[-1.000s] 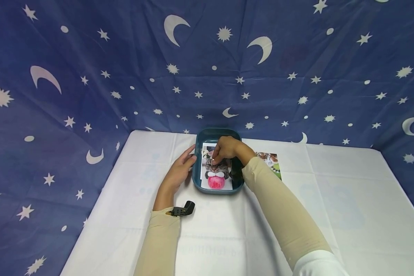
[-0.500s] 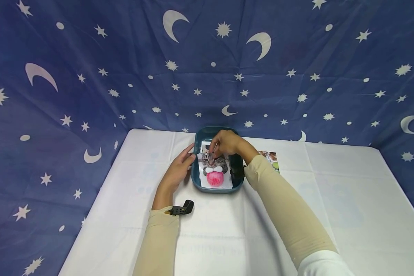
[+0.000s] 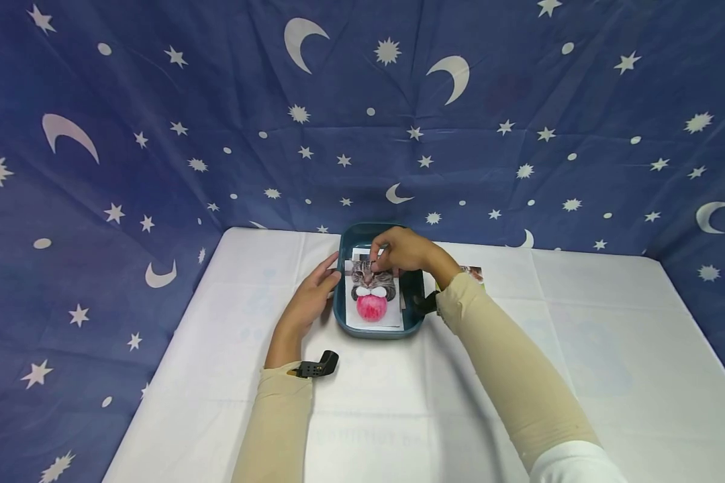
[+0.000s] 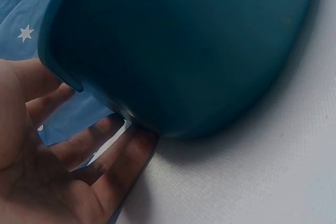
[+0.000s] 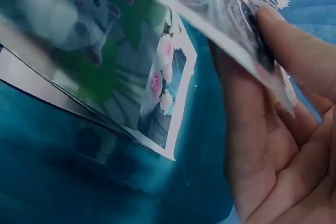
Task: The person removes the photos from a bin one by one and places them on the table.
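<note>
A dark teal tray (image 3: pixel 412 327) stands near the back of the white table. My left hand (image 3: pixel 307 303) holds its left side; in the left wrist view the thumb lies at the rim and the fingers touch the outer wall. My right hand (image 3: pixel 403 249) pinches the upper edge of a photo print (image 3: pixel 371 295) of a tabby cat above a pink ball, between thumb and fingers. That print is raised over other photo prints (image 5: pixel 113 77) in the tray, one showing a small furry animal and green leaves, another with pink flowers. The cat print hides most of them in the head view.
Another photo print (image 3: pixel 476 273) lies on the white tablecloth (image 3: pixel 556 349) right of the tray, mostly covered by my right sleeve. A blue curtain (image 3: pixel 362 121) with moons and stars hangs directly behind the table and along its left side.
The cat print has been raised at its upper edge and shifted slightly left. My right forearm has moved right and covers more of the print on the table. The left hand stays at the tray.
</note>
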Demonstrator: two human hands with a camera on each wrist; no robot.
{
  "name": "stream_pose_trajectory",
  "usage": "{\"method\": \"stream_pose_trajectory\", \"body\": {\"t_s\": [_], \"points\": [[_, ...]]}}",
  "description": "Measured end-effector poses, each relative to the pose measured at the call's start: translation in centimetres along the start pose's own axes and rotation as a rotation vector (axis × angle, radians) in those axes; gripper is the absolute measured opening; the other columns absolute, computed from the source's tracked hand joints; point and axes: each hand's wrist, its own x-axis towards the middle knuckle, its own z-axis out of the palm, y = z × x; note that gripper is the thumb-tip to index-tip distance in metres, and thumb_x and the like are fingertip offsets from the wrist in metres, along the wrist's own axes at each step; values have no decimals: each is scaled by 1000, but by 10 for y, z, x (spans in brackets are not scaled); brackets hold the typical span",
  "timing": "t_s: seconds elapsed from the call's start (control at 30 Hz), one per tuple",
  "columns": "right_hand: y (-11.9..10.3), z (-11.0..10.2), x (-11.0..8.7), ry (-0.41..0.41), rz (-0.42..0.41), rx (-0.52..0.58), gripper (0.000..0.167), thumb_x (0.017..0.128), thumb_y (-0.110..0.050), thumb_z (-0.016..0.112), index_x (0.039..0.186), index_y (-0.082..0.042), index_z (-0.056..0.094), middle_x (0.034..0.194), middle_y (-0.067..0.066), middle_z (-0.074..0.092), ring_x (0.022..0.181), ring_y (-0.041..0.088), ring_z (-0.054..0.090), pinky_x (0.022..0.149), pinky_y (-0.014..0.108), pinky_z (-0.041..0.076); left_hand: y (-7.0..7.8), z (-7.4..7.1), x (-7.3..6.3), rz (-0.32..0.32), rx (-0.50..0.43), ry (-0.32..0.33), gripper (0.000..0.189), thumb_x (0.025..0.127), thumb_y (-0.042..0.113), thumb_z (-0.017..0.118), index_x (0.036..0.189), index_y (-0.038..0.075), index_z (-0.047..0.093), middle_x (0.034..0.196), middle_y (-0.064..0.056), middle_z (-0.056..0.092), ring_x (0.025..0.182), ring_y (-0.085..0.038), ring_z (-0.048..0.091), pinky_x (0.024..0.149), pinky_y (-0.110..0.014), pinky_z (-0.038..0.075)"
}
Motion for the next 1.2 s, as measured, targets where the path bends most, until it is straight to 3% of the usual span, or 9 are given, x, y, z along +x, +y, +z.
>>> {"method": "stream_pose_trajectory", "body": {"t_s": [0.2,0.4,0.6,0.83,1.07,1.2], "points": [[9,-7,-12,29,-41,166,9,95,-17,74,103,-13,73,86,5,75,58,18,56,60,34,56,-2,1,2,8,-17,-2,48,108,28,52,154,39,44,157,-12,45,141,-30,49,118,-50,39],[25,-30,-45,103,-27,251,20,92,-24,78,109,-13,74,91,7,71,66,19,59,56,37,57,-2,0,3,13,-23,-4,49,107,27,53,154,37,44,154,-13,47,139,-31,51,117,-50,39],[68,-53,-90,247,35,226,26,92,-30,78,112,-14,75,98,12,67,68,31,61,53,43,57,2,0,2,-1,-28,-4,49,108,26,52,155,36,44,154,-12,47,138,-30,52,117,-50,40],[134,-86,-149,403,154,169,36,94,-32,75,122,-10,74,112,5,67,77,20,65,66,39,61,6,-2,1,-13,-24,-9,49,108,27,52,155,37,43,157,-12,44,142,-29,48,119,-50,38],[180,-97,-175,413,254,96,45,91,-37,78,124,-7,71,101,5,66,74,16,62,66,38,60,5,-4,3,-18,-14,-3,48,108,28,52,154,39,44,156,-11,44,143,-28,45,121,-50,35],[199,-95,-177,386,289,59,46,90,-40,78,122,-7,73,112,11,66,81,15,62,68,37,59,6,-3,2,-22,-10,-2,48,108,27,52,154,39,45,155,-10,45,143,-28,46,120,-50,35]]}}
